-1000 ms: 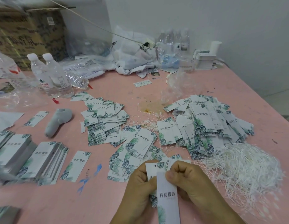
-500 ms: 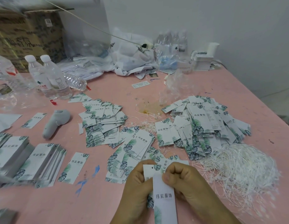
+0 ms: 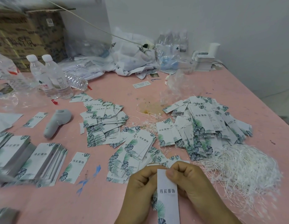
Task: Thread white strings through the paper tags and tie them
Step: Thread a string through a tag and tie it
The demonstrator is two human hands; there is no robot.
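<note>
At the near edge of the pink table (image 3: pixel 156 88), the left hand (image 3: pixel 141 188) and right hand (image 3: pixel 189 183) both pinch the top of a white rectangular paper tag with green leaf print (image 3: pixel 168 198), fingers curled, thumbs on its face. Tangled heap of white strings (image 3: pixel 247 168) just right of hands; loose tag pile (image 3: pixel 203 125) behind.

Pink table (image 3: pixel 237 97) w/ stains, vs plain white wall (image 3: pixel 205 18); cardboard box (image 3: pixel 27 34) far left.
</note>
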